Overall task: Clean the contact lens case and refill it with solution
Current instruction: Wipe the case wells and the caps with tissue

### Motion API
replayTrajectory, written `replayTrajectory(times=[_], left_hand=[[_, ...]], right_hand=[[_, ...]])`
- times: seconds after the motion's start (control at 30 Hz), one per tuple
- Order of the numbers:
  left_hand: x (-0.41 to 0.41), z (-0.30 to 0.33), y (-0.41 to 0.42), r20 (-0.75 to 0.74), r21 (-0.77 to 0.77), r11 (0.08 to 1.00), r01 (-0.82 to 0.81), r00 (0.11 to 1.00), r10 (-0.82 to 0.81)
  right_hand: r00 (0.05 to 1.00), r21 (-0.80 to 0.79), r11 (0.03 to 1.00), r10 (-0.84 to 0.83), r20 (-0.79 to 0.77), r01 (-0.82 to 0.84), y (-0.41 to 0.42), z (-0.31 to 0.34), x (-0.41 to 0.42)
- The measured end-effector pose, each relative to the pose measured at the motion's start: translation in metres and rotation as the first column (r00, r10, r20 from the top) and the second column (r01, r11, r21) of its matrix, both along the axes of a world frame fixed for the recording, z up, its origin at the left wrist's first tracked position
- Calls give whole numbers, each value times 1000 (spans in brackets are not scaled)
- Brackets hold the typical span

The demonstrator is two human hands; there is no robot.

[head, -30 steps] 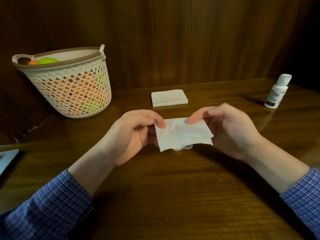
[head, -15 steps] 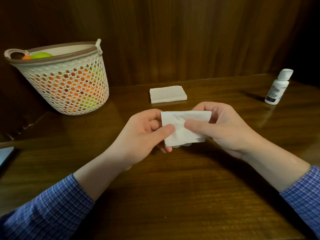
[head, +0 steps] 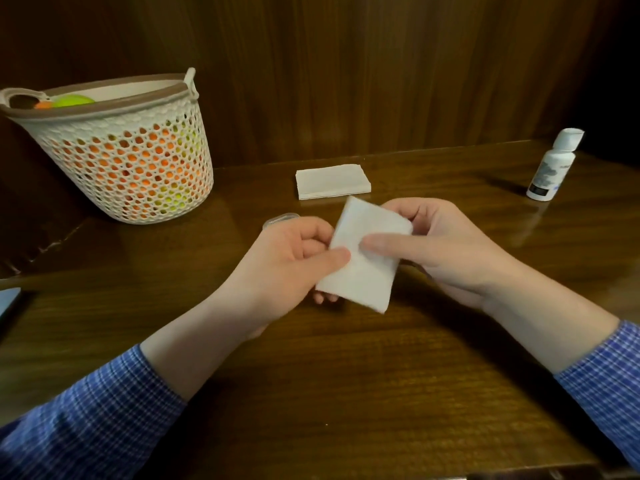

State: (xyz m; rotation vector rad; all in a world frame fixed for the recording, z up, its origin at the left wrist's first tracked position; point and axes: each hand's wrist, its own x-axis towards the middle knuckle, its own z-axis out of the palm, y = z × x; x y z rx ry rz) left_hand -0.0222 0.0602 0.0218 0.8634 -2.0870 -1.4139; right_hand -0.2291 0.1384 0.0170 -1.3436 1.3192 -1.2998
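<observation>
Left hand [head: 294, 261] and right hand [head: 440, 247] both pinch one folded tissue [head: 363, 258] above the table [head: 346, 393]. Case [head: 280, 219] partly shows behind the left hand. Judged light, rigid, slick plastic; best gripped by its rim.

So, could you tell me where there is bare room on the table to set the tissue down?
The wide wooden tabletop in front of both hands is bare. Another free patch lies between the stack of folded tissues and the white solution bottle. It is crowded around the left hand, where a clear lens case peeks out beside the white mesh basket.
</observation>
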Motion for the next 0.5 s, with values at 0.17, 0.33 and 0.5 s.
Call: replayTrajectory(times=[0.17,0.33,0.5], left_hand=[[-4,-1,4,-127,188,981,-53,989,78],[-3,-9,-2,-199,196,979,-64,975,103],[3,-5,-5,-409,300,942,149,912,-14]], right_hand=[[996,-7,1000,14,86,-13,0,-6,7],[997,-59,998,25,76,-20,3,-3,5],[984,-140,986,110,141,-90,7,3,2]])
